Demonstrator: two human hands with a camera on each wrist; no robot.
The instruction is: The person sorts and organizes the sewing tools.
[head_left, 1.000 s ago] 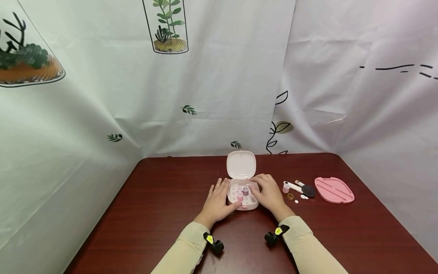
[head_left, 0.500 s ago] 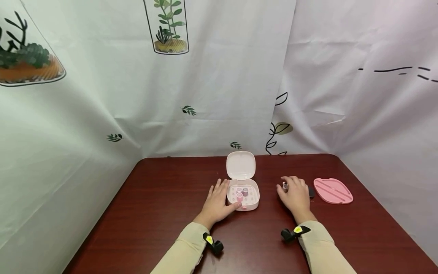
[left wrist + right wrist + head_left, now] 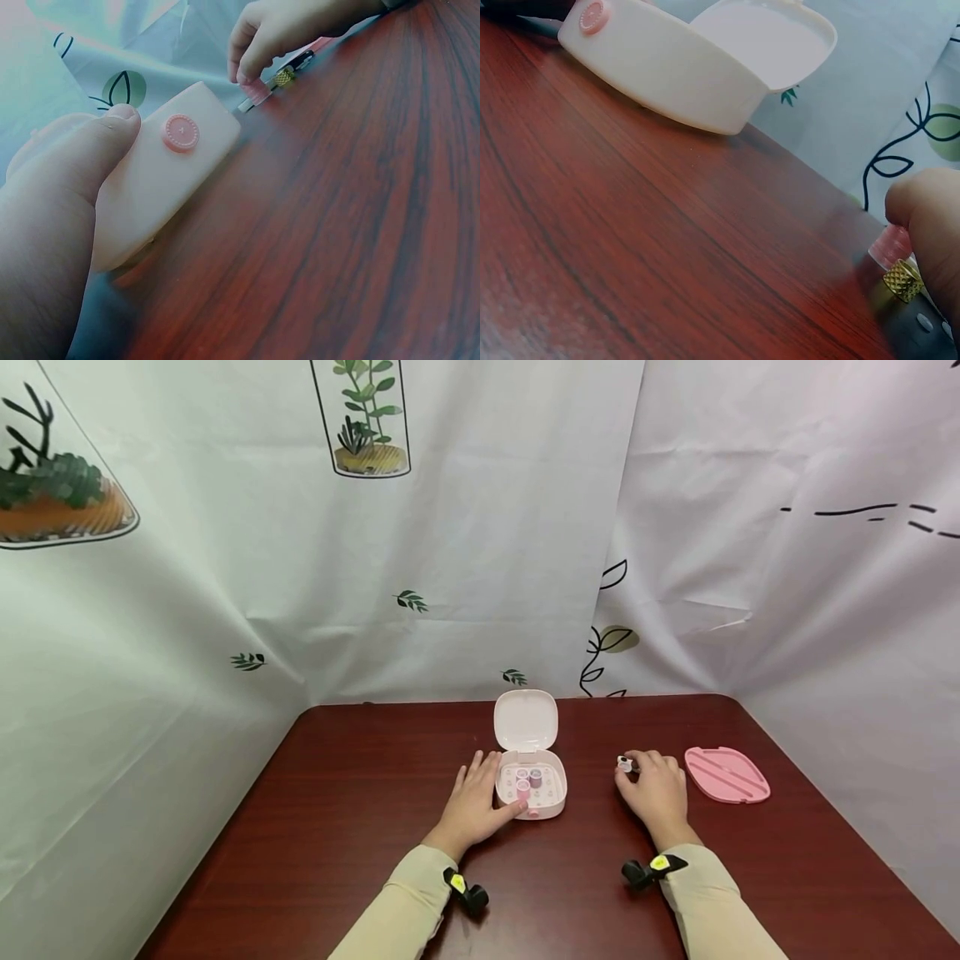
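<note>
A pale pink sewing box (image 3: 551, 808) sits on the table with its lid (image 3: 526, 720) raised. Inside it, several pegs show around a few small thread spools, one of them a pink spool (image 3: 522, 791). My left hand (image 3: 471, 803) rests along the box's left side, fingers straight, its thumb on the front rim near the round pink button (image 3: 181, 133). To the right of the box, my right hand (image 3: 658, 793) pinches another pink thread spool (image 3: 257, 91) at table level. A gold thimble (image 3: 903, 281) lies right beside that spool.
The white end of a slim tool (image 3: 625, 764) pokes out past the right hand, which covers other small items. Some white oval pieces (image 3: 925, 322) lie near the thimble. Farther right is a pink divided tray (image 3: 727, 775). Patterned cloth (image 3: 450, 568) hangs behind the table.
My right hand has left the box, moved right to the loose items and taken hold of a pink thread spool there. The left hand has stayed on the box.
</note>
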